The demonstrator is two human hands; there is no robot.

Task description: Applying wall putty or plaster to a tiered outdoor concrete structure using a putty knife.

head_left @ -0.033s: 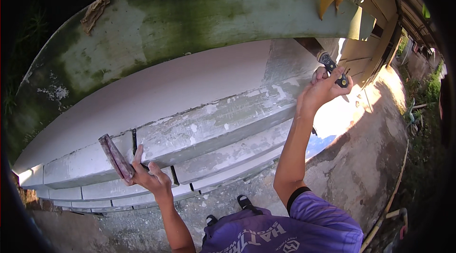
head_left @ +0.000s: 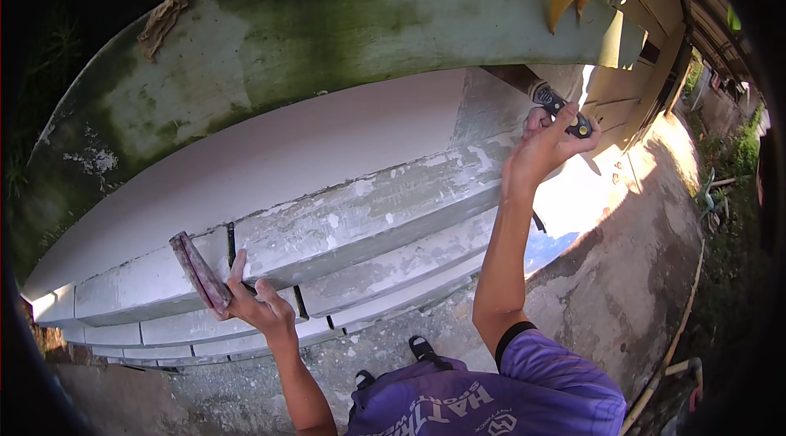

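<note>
1. Near the right end of the green panel (head_left: 327,35), the scraper (head_left: 557,105) is gripped by the right hand (head_left: 544,149); its long axis is slanted, blade pointed upper left.
2. The blade's far end is hidden by the panel.
3. A stained block (head_left: 199,271), tilted toward upper left, is grasped low by the left hand (head_left: 266,311).
4. The sandals (head_left: 422,347) are partly covered by the purple shirt (head_left: 426,415).

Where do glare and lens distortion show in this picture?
Head view: sunlit ground to the lower right of the right hand burns out white; head view: fisheye seems to bow the green-stained panel, and the corners fall dark.
</note>
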